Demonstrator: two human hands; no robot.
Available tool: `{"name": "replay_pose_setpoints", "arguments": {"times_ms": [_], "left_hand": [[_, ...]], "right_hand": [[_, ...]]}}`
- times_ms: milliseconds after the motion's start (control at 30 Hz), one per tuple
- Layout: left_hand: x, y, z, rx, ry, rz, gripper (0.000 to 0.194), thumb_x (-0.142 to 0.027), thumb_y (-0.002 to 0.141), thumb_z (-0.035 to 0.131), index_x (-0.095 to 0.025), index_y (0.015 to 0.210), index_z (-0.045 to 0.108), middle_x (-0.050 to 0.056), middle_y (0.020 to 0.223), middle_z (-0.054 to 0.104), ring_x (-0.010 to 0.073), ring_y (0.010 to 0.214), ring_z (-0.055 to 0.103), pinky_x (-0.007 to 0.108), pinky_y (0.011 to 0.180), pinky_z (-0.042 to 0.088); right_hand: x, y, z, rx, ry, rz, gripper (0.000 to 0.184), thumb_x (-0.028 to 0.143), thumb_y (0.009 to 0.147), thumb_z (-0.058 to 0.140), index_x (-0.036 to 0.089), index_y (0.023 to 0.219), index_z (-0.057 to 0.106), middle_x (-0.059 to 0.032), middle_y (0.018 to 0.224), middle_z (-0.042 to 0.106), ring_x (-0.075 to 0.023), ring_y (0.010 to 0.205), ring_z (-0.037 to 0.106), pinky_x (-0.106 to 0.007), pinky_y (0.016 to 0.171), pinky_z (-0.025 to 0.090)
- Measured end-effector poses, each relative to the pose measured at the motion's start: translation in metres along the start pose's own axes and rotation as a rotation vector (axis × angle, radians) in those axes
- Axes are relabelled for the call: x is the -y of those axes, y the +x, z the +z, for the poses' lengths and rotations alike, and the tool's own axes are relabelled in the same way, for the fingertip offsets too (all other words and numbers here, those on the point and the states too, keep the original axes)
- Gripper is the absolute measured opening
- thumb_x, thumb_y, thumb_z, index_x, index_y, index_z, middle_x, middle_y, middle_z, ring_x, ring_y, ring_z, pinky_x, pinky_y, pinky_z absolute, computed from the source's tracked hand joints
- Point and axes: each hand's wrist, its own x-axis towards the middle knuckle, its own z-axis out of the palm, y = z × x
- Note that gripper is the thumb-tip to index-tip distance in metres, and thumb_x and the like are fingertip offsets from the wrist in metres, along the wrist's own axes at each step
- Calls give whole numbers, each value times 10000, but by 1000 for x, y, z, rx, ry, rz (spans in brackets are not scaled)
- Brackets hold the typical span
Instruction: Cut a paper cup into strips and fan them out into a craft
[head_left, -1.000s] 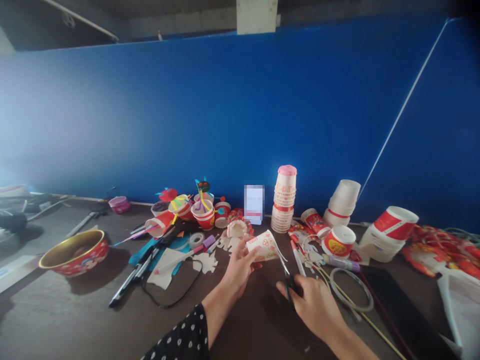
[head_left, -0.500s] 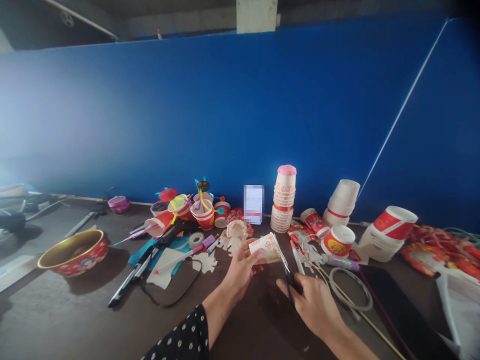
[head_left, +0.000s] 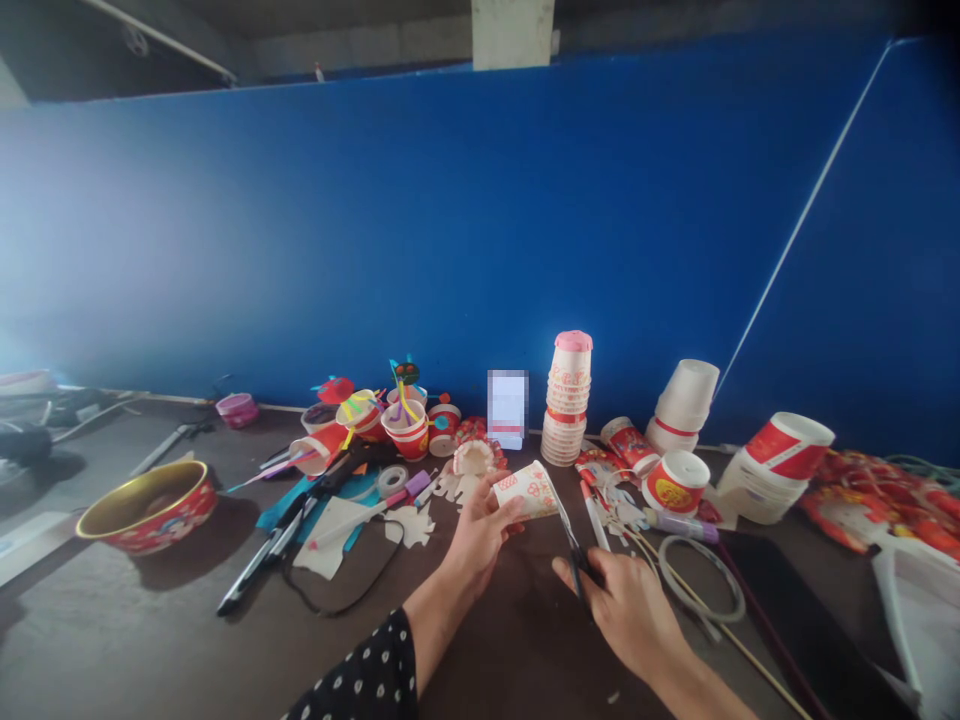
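White paper cup (head_left: 527,491) printed with red motifs is held above the tabletop (head_left: 112,620), nearer its far edge than its near edge and about midway along. It is gripped by the fingers and thumb of the left hand (head_left: 480,530), closed around its narrower end. Its long axis lies almost level across the view, with the wider end seeming to point right, though the mouth cannot be seen clearly. Scissors (head_left: 574,565) are gripped by the closed right hand (head_left: 630,600), and their blades reach up to the cup's wider edge. Whether the paper is being cut at this instant cannot be told.

Some work appears done: cut paper shapes (head_left: 409,524) lie just left of the left hand, and cups decorated with coloured pipe cleaners (head_left: 405,425) are grouped near the far edge. Other work appears left: a tall stack of printed paper cups (head_left: 568,395) stands by the far edge, apparently uncut. A roll of clear tape (head_left: 391,480) and a sheet of white paper (head_left: 322,540) lie left of the hands, while a glue stick (head_left: 682,525) and a coil of pale wire (head_left: 701,580) lie to the right. A red bowl (head_left: 146,507) with a gold interior sits towards the left edge.
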Motion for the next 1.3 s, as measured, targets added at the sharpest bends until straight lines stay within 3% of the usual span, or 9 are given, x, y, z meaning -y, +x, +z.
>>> {"name": "replay_pose_setpoints", "arguments": {"times_ms": [300,467,733,900,1133,1300], "left_hand": [[5,7,-10,41,88,49,540,-291,609,742,-184,1082,505,63,932,625,145,704,595,204,534,419],[2,5,-9,28,99,59,536,-268,608,740,-192,1085,508,41,873,624,115,649,569,201,533,416],[-2,5,-4,35,-32,46,574,-208,537,784,-180,1048,523,65,945,631,146,737,592,216,587,430],[1,7,-5,41,-124,57,462,-268,587,764,-147,983,560,79,909,646,171,788,607,244,653,439],[0,5,-6,-8,-39,13,511,-280,574,769,-148,1018,554,80,889,653,170,736,609,234,591,429],[0,2,-4,26,19,-20,480,-275,575,764,-135,989,565,76,884,645,152,715,596,216,556,415]], "right_hand": [[0,0,-2,30,-12,5,432,506,831,410,198,550,523,-14,502,591,-135,481,523,-234,461,252],[0,1,-1,27,-25,-3,434,503,832,414,198,533,494,-11,494,583,-130,475,515,-232,466,258],[-2,0,0,17,-42,-24,433,494,840,401,196,535,479,-12,488,574,-128,468,508,-230,476,266],[-3,0,1,24,-49,-14,430,497,840,397,197,549,495,-14,489,576,-134,476,523,-230,470,262],[-3,0,2,22,-73,6,404,495,823,429,202,567,538,-16,491,586,-139,471,530,-231,460,261],[-5,-1,2,11,-84,19,396,506,818,428,207,586,545,-20,524,606,-148,493,546,-230,481,282]]}}
